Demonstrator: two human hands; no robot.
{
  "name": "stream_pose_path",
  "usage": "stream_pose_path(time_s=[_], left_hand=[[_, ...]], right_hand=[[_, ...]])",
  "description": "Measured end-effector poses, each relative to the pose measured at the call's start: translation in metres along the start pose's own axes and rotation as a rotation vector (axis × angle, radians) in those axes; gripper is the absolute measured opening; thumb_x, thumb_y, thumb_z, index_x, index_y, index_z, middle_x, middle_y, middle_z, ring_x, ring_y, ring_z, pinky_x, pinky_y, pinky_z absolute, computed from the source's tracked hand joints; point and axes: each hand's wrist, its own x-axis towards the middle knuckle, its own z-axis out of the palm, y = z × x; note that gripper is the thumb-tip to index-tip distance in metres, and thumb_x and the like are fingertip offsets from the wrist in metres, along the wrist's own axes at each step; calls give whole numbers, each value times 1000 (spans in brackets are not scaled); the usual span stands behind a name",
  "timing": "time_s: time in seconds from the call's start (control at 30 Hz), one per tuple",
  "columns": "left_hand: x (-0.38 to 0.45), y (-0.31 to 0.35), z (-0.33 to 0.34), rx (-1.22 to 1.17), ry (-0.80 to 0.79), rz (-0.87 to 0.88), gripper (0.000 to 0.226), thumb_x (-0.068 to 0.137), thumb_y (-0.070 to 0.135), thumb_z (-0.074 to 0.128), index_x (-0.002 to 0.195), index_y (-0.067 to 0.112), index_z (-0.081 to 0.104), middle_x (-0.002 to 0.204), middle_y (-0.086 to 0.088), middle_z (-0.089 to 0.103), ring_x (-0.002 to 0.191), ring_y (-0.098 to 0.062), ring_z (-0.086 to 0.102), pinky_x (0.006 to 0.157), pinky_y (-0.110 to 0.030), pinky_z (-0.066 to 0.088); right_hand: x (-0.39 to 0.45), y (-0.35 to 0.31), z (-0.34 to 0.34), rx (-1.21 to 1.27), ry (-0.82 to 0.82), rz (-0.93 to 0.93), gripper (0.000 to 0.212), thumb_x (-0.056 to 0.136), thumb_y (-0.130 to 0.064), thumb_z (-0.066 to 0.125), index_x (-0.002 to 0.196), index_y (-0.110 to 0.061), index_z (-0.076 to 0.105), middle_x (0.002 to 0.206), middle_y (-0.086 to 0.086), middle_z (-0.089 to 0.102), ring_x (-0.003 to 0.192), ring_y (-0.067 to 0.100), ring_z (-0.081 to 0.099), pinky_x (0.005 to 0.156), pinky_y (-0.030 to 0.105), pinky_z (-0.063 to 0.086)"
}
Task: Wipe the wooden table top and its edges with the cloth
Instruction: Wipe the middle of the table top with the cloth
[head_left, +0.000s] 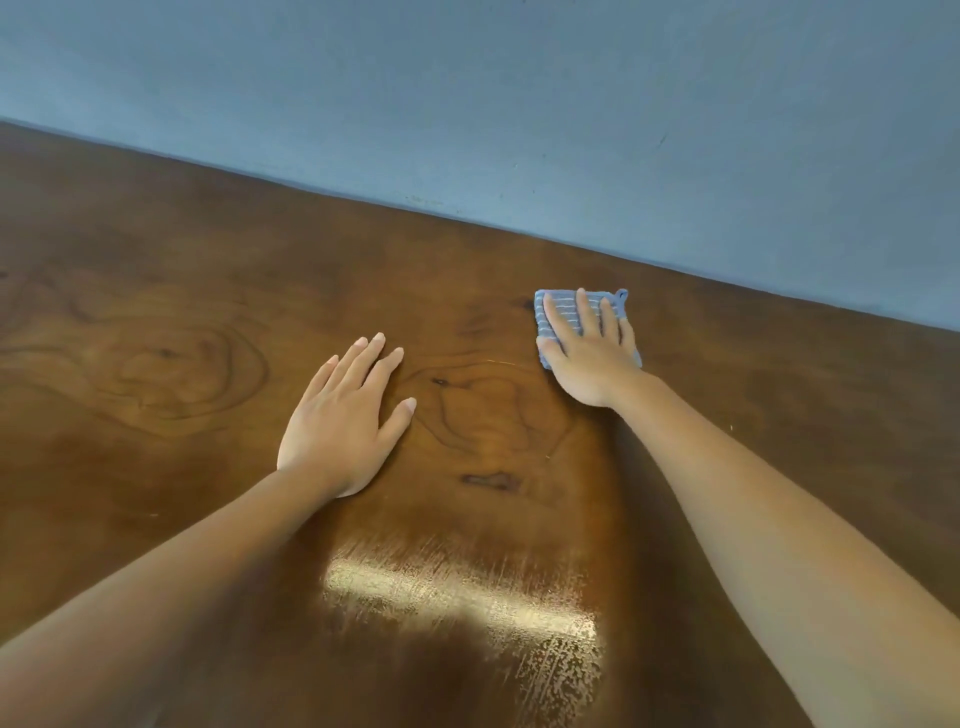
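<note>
The cloth (563, 317) is a small blue square with pale stripes and a little loop at its far right corner. It lies flat on the worktop (208, 322), close to the far edge (partly covered, so its near side is hidden). The worktop is dark brown glossy wood with swirling grain, knots and a bright streaky reflection near the viewer.

Single head view: you look forward and down, close over the surface (182, 312), toward the wall (467, 93) behind it.
</note>
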Motion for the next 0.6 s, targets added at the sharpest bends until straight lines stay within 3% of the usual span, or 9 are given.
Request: stream_pose_path(time_s=[0.13,0.37,0.5,0.6], left_hand=[[0,-2,1,3,0,4,65,105,61,24,162,31,21,171,7,10,157,-8,1,127,-31,2],[2,0,1,2,2,-1,64,105,61,24,161,31,21,171,8,10,157,-7,-1,126,-30,0],[2,2,-1,1,-12,-15,64,104,61,24,161,32,20,171,9,8,157,-5,-2,125,-28,-2],[2,2,-2,5,-13,-17,66,103,63,20,161,32,20,171,11,8,156,-4,-3,126,-28,-1]], right_hand=[[-11,-20,6,60,15,1,58,105,-58,6,158,-47,-13,168,5,-23,153,34,-25,122,54,-15],[-88,-20,34,-78,7,-336,58,103,-63,8,154,-54,-18,165,-1,-31,150,26,-34,122,51,-14],[-72,1,18,-83,-9,-455,57,100,-68,13,152,-62,-9,167,-8,-25,151,20,-31,122,44,-17],[-34,9,5,-76,-7,-421,57,100,-70,13,152,-62,-9,168,-9,-21,152,20,-28,120,44,-17]])
